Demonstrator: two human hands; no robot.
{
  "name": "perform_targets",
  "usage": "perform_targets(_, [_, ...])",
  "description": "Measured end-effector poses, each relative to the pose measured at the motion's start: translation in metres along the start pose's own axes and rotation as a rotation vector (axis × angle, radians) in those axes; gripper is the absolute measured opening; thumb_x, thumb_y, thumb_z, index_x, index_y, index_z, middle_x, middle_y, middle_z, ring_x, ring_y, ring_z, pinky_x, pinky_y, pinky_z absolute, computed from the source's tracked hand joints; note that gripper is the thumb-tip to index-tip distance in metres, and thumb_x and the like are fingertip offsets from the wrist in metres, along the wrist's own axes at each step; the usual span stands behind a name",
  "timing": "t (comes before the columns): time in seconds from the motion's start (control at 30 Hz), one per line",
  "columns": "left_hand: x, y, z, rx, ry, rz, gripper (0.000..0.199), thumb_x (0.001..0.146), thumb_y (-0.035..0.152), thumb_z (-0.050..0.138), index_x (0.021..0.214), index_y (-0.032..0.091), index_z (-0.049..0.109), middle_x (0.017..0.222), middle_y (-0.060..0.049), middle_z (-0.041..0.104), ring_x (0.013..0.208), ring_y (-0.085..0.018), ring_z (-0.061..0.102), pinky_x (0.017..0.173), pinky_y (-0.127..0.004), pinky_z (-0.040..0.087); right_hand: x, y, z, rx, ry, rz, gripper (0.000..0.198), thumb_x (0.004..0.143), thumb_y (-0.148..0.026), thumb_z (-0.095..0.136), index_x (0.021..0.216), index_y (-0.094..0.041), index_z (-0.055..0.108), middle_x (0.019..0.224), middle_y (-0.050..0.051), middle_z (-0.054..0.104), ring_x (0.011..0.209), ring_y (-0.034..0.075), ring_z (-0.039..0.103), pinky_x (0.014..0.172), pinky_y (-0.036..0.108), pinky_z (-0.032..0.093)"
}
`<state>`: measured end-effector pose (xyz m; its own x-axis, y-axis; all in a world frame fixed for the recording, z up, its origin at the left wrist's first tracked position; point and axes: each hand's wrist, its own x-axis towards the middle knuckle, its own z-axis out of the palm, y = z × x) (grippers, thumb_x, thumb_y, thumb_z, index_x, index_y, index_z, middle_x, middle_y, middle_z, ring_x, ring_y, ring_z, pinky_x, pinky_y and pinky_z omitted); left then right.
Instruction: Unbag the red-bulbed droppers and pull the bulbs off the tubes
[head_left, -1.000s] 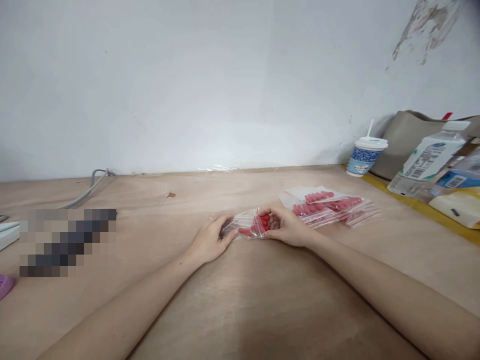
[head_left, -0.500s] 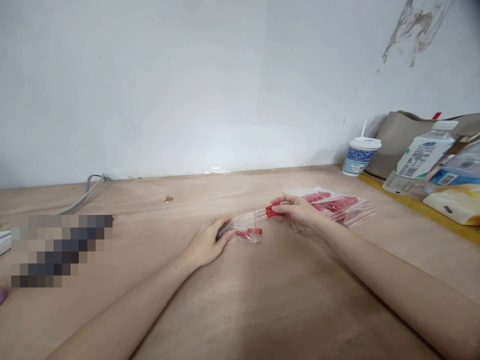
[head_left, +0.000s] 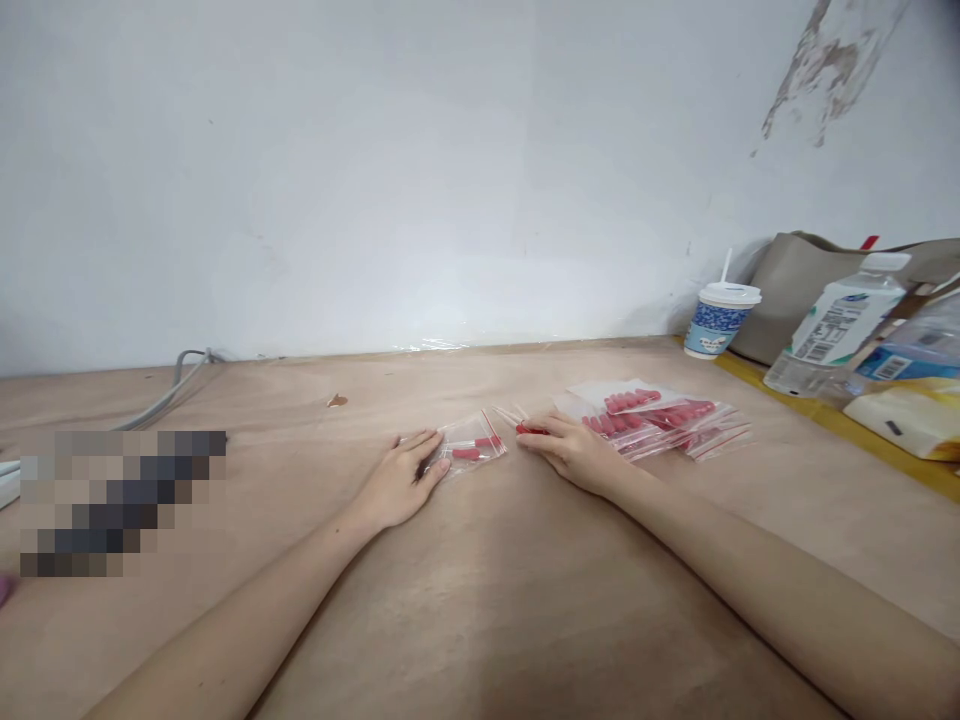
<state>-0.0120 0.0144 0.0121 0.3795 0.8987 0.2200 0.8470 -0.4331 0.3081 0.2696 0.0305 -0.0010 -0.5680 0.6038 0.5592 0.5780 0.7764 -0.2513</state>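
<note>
Two red bulbs show through a clear bag lying flat on our table, its red-lined end turned toward three o'clock. Our left hand lies over the bag's nine o'clock end: the fingers are almost straight and point toward two o'clock, the thumb stands well apart from them, and both touch the film, so we call that hand spread rather than closed. At three o'clock from the bag we see our right hand, its fingers bent, close together and pointing toward ten o'clock. The fingertips cover part of some red-ended droppers low over the wood, and clear tubes run out past them toward ten o'clock, near the bag's red-lined end. We cannot tell whether the fingers pinch these droppers or only rest on them, nor can we count them. Just beside our right hand, toward two o'clock, a pile of similar bags overlaps, with rows of red bulbs inside. Farther out at two o'clock from the left hand we have a lidded cup with a straw, then a bottle leaning beside it. A grey cable lies toward ten o'clock from that hand.
</note>
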Motion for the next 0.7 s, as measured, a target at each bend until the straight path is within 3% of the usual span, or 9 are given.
perform_targets(0.27, [0.0,0.002,-0.001,0.019,0.006,0.005,0.052,0.088,0.047,0.034,0.13,0.018,0.043,0.136,-0.01,0.043,0.128,-0.023,0.035,0.108,-0.049,0.019,0.012,-0.003,0.01,-0.163,-0.066,0.022,0.033,0.087,-0.017,0.041,0.116,-0.015,0.057,0.111,0.012,0.061,0.1,0.023,0.053,0.087,0.04,0.045])
perform_targets(0.7, [0.0,0.001,0.001,0.057,-0.001,0.001,0.054,0.088,0.049,0.032,0.131,0.018,0.042,0.137,-0.007,0.042,0.128,-0.021,0.035,0.11,-0.045,0.019,0.013,-0.003,0.008,-0.177,0.021,0.011,0.021,0.084,-0.026,0.052,0.099,-0.017,0.064,0.097,0.007,0.066,0.088,0.021,0.053,0.082,0.036,0.044])
